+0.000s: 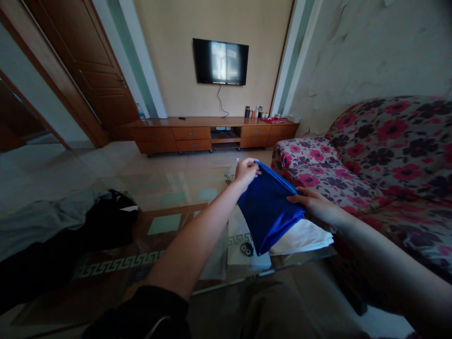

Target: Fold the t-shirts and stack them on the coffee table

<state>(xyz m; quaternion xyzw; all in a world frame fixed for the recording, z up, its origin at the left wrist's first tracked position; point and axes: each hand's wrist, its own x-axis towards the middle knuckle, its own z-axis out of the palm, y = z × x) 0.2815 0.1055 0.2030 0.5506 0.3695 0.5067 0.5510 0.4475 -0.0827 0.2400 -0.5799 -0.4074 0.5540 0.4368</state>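
A blue cloth (267, 209), folded, hangs above the right end of a glass table (165, 245). My left hand (246, 171) pinches its far top corner, fingers closed. Fingers of my right hand (312, 203) press against the cloth's near right edge and hold it there. Under the cloth lies a folded white garment (303, 238) on the table's right corner. Beside it rests a white printed item (243, 247) with a dark round mark.
A heap of grey and black clothes (70, 221) covers the table's left part. A floral sofa (381, 165) stands on the right. A low wooden cabinet (212, 134) with bottles sits under a wall television (221, 62). A brown door (88, 66) is on the left.
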